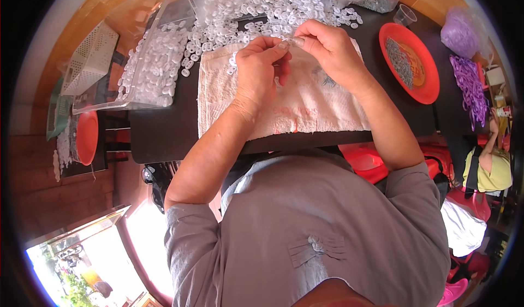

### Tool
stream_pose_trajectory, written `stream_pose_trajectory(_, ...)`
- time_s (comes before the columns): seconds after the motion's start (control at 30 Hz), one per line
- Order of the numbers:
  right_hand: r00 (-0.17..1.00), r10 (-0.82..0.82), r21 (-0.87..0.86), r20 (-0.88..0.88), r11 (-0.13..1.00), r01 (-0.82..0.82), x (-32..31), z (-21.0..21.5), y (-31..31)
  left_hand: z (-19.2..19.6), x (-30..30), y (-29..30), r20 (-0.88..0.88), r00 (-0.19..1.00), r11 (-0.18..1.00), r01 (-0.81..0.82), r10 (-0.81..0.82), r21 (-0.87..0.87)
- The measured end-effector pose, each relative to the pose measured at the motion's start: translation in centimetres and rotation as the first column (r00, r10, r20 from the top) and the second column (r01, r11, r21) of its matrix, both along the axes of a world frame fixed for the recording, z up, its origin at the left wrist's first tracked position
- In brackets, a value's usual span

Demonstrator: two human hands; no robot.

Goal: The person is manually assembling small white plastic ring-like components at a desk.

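My left hand (255, 71) and my right hand (334, 53) meet fingertip to fingertip over a cream towel (322, 113). Both are closed in a pinch on a small white plastic link (286, 40), mostly covered by the thumbs and fingers. A few joined white links (232, 62) hang beside the left hand, over the towel. Just beyond the hands spreads a large heap of loose white oval links (262, 4), each with a hole through it.
Left of the towel, a clear bin (131, 106) holds more links. On the right are a red plate (428, 83) of small grey pieces, a clear cup (405, 15), a purple bag (459, 34) and purple chain (470, 91). Another person (494, 167) sits far right.
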State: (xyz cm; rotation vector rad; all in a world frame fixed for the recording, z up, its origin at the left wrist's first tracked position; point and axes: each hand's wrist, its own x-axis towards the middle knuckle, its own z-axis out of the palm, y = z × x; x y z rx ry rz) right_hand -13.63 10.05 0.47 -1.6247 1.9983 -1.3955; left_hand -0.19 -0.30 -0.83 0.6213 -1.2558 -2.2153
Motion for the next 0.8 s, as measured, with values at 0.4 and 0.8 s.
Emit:
stream_pose_trajectory(0.4, 0.997, 0.009, -0.106, -0.076, 0.994, -0.017, 0.0, -0.9, -0.4, 0.4, 0.1, -0.5, 0.051, 0.998, 0.991, 0.038, -0.032, -0.127)
stream_pose_trajectory(0.8, 1.000, 0.002, -0.132, -0.024, 0.991, -0.005, 0.8, -1.9, -0.7, 0.2, 0.1, 0.0, 0.105, 0.994, 0.983, 0.032, -0.013, -0.180)
